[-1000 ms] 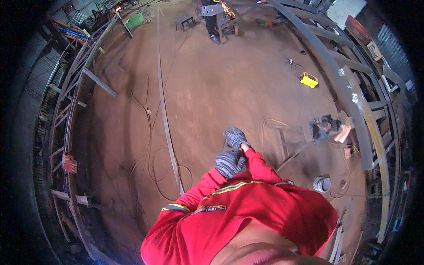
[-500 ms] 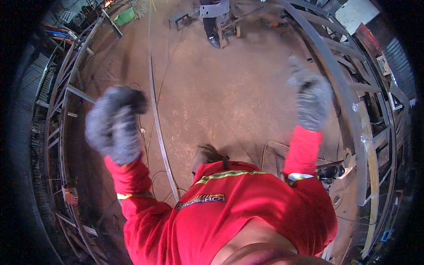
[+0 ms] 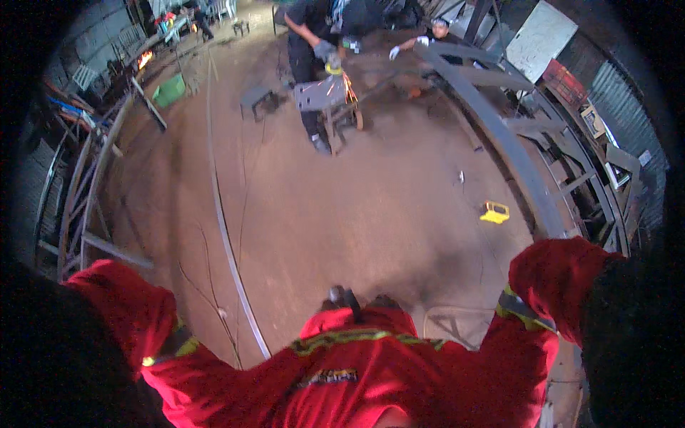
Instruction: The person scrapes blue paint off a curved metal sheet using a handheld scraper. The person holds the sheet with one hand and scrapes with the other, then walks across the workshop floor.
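Note:
Both my arms are raised and bent, in red sleeves with reflective bands. The left sleeve (image 3: 128,307) runs into a dark shape at the lower left, very close to me. On the other side the right sleeve (image 3: 553,285) meets a similar dark mass at the lower right. No fingers of my left hand or my right hand can be made out, nor anything held in them. A yellow frame-shaped object (image 3: 494,212) lies on the floor ahead to the right, apart from my arms.
Ahead, a co-worker holds a power tool (image 3: 333,65) throwing sparks over a metal plate (image 3: 317,96) on a stand. Another person with white gloves (image 3: 394,53) is behind a large steel frame (image 3: 492,107). A long metal bar (image 3: 222,228) and cables lie left; a green bin (image 3: 169,90) stands farther off.
My grey-gloved hands, in front of me earlier, have come up and back toward me, out of clear sight. The view has tilted up, bringing in the sparks, the people and the yellow object.

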A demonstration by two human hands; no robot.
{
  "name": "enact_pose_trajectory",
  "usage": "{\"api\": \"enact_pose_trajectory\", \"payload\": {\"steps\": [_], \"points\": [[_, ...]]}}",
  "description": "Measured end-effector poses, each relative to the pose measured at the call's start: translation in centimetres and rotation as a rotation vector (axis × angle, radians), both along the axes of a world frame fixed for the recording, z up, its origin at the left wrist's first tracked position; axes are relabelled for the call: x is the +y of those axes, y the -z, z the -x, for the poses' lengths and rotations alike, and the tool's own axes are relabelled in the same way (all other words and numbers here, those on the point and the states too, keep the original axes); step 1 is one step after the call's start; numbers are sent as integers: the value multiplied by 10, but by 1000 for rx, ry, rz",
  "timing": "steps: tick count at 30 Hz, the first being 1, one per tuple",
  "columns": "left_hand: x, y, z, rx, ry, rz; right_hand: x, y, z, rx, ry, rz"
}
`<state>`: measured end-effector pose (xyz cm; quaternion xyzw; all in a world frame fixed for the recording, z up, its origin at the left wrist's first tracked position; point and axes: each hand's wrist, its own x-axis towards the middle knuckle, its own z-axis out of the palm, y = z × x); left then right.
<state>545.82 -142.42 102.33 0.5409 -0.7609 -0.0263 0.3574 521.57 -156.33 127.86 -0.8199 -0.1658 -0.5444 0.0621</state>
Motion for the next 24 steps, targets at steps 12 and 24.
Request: {"api": "enact_pose_trajectory", "payload": {"steps": [12,24], "points": [[-144,-79,-111,-211,-29,-39,-165,66,-104,223,50,-568],[-239,-151,-154,-544,-282,233,-279,319,-94,713,4,-971]]}}
